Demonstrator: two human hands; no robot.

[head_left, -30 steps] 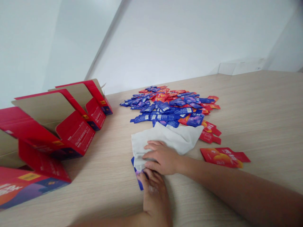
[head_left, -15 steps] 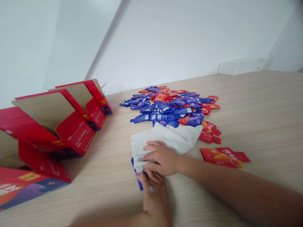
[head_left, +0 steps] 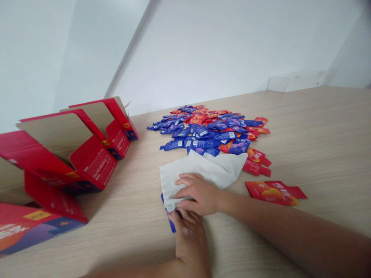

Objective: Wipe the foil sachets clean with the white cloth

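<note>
"What's furthest left on the bench [head_left: 319, 116]?"

"Red cartons [head_left: 92, 166], opened out with their tan insides showing, well apart from the hands."

"Moving right, what's the left hand [head_left: 189, 241] doing?"

"It comes up from the near edge of the bench, and its grip is pressed together at the lower corner of a white wipe [head_left: 199, 173]. A blue sachet [head_left: 170, 220] pokes out from under that corner, right at the fingertips."

"Is the sachet pinched, then?"

"It looks that way, though the wipe and fingers hide most of it, so I can't be certain. It lies beneath the wipe and against the left hand."

"And the right hand [head_left: 201, 195]?"

"It reaches across from the right with its fingers curled, pressing on the wipe. Its lowest finger runs along the wipe's bottom edge, close to the left hand."

"What's beyond them?"

"A heap of blue and red sachets [head_left: 208, 129] lies just past the top edge of the wipe, almost touching it. Further right, near the right forearm, lie a few loose red sachets [head_left: 272, 193]."
</note>
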